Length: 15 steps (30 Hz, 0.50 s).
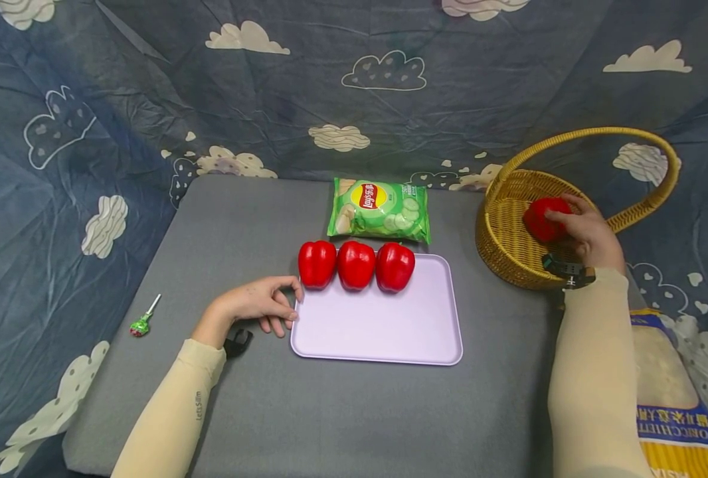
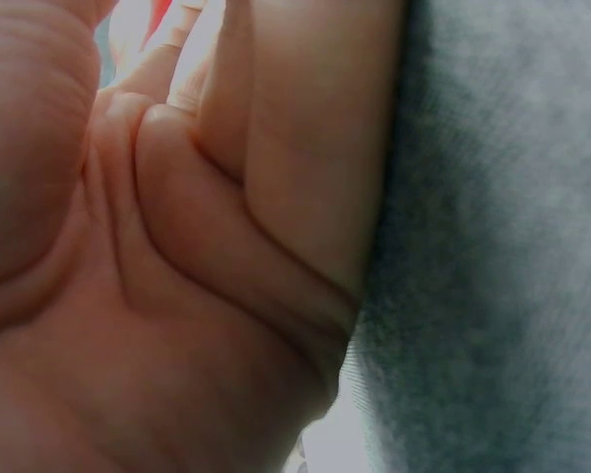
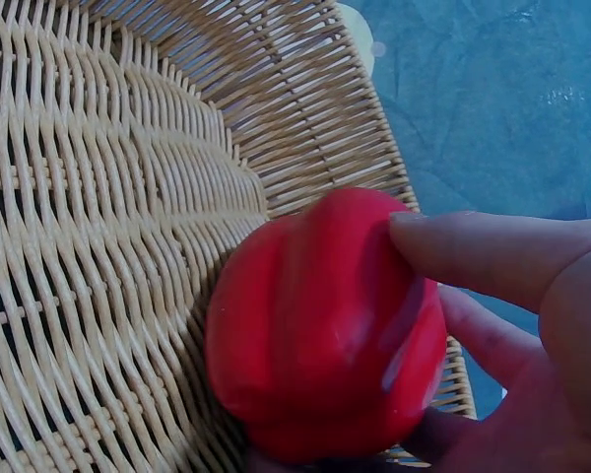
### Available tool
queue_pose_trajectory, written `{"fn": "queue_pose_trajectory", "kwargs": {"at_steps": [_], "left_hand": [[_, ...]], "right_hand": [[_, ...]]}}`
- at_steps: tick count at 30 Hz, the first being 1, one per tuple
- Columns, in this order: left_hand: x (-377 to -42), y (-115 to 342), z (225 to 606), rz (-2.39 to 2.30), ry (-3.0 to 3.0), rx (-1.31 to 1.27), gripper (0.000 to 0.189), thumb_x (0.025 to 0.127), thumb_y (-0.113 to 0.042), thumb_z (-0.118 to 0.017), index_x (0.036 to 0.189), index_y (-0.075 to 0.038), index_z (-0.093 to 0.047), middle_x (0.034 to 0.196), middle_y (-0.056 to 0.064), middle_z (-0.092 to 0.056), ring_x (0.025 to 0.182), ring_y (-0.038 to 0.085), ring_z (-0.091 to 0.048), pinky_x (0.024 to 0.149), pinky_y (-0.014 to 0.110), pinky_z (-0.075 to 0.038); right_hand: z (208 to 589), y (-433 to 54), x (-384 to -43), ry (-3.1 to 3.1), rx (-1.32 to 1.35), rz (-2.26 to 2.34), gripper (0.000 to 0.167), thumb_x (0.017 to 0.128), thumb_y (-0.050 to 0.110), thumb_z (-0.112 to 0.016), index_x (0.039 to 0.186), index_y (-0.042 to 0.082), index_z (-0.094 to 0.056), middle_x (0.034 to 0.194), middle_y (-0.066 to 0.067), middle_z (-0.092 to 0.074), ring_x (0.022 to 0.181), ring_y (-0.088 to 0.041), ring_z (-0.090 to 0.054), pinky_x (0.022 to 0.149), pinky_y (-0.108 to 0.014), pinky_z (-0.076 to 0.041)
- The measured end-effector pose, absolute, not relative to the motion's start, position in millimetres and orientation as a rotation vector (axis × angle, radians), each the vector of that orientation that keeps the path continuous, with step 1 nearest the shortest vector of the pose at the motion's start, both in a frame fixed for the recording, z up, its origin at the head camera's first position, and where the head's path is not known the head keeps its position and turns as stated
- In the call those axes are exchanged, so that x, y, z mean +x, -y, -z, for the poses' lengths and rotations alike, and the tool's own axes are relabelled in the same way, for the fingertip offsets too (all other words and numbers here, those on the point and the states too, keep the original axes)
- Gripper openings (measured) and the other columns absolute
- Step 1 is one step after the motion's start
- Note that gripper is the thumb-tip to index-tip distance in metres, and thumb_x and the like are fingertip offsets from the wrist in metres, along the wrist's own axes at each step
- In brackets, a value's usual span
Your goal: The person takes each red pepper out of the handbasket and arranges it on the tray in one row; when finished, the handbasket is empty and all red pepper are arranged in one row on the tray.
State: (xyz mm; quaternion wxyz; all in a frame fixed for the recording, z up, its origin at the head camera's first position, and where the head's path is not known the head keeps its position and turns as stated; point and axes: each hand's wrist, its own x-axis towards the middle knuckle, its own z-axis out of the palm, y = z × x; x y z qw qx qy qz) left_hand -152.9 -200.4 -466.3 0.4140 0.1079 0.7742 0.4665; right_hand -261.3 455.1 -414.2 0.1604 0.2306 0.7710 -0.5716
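Observation:
Inside the wicker basket [image 1: 512,199], my right hand [image 1: 593,232] grips a red bell pepper [image 1: 545,219]. In the right wrist view the thumb presses on the side of that pepper [image 3: 315,335], and woven wicker lies behind it. My left hand [image 1: 261,305] rests at the left rim of a pale purple tray [image 1: 378,325], its fingers loosely bent and fingertips right at the edge. Three more red bell peppers, a left one [image 1: 317,264], a middle one [image 1: 356,265] and a right one [image 1: 395,267], stand in a row along the tray's back edge.
A green bag of Lay's chips [image 1: 380,209] lies behind the tray. On the far left of the grey table [image 1: 240,219] is a lollipop [image 1: 141,325] in a green wrapper. A pasta bag [image 1: 671,392] sits beside my right forearm. Cloud-patterned cloth [image 1: 306,79] hangs around the table.

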Motion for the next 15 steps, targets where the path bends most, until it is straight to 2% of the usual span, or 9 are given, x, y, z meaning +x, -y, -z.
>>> {"fn": "queue_pose_trajectory", "kwargs": {"at_steps": [2, 6, 8, 15], "left_hand": [[-152.6, 200.7, 465.8, -1.171, -1.947, 0.268, 0.033, 0.098, -0.017, -0.076, 0.123, -0.013, -0.055, 0.087, 0.008, -0.08, 0.069, 0.02, -0.079, 0.054, 0.027, -0.054], [-152.0, 200.5, 465.2, -1.174, -1.946, 0.26, 0.033, 0.097, -0.017, -0.077, 0.122, -0.014, -0.055, 0.088, 0.009, -0.08, 0.069, 0.021, -0.079, 0.053, 0.027, -0.054], [-151.7, 200.4, 465.2, -1.177, -1.944, 0.262, 0.033, 0.097, -0.017, -0.076, 0.122, -0.014, -0.055, 0.088, 0.009, -0.08, 0.069, 0.021, -0.079, 0.053, 0.027, -0.054], [-151.2, 200.3, 465.0, -1.183, -1.941, 0.265, 0.032, 0.097, -0.017, -0.076, 0.122, -0.014, -0.056, 0.088, 0.009, -0.08, 0.069, 0.022, -0.079, 0.053, 0.027, -0.054]], "right_hand": [[413.9, -454.8, -261.3, -2.213, 0.651, 1.624, 0.094, 0.098, 0.045, -0.073, 0.168, 0.046, -0.01, 0.179, 0.0, -0.01, 0.143, -0.022, -0.042, 0.121, -0.035, -0.04], [413.4, -453.6, -260.8, -2.219, 0.638, 1.603, 0.098, 0.098, 0.047, -0.073, 0.169, 0.044, -0.006, 0.181, -0.002, 0.002, 0.151, -0.028, -0.034, 0.125, -0.043, -0.032], [413.6, -453.4, -260.6, -2.225, 0.639, 1.581, 0.1, 0.097, 0.049, -0.073, 0.169, 0.044, -0.004, 0.181, -0.003, 0.004, 0.149, -0.027, -0.035, 0.126, -0.042, -0.032], [413.7, -450.8, -258.8, -2.284, 0.633, 1.56, 0.098, 0.097, 0.05, -0.073, 0.17, 0.042, -0.008, 0.179, -0.006, -0.002, 0.14, -0.022, -0.041, 0.12, -0.038, -0.042]]}}
